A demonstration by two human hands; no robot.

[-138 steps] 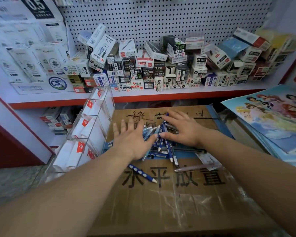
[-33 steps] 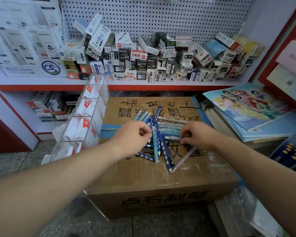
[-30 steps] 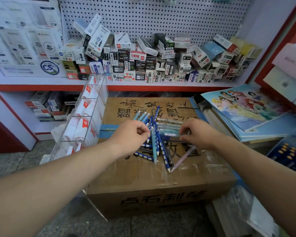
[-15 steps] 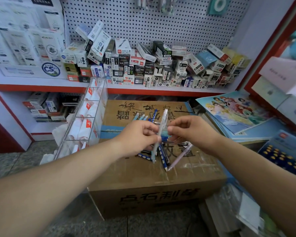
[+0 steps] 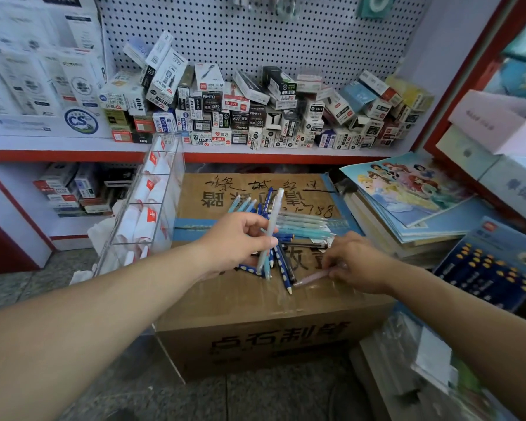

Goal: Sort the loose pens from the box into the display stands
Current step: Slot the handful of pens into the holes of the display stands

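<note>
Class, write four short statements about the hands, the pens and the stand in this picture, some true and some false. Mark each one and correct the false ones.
1. The left hand grips a pale white pen that sticks up above the pile of loose pens. True.
2. The right hand hangs open and empty. False: it pinches a pale pink pen low on the brown cardboard box.
3. The clear plastic display stand stands at the box's left side. True.
4. The pile lies inside an opened box. False: it lies on the box's closed, taped top.
</note>
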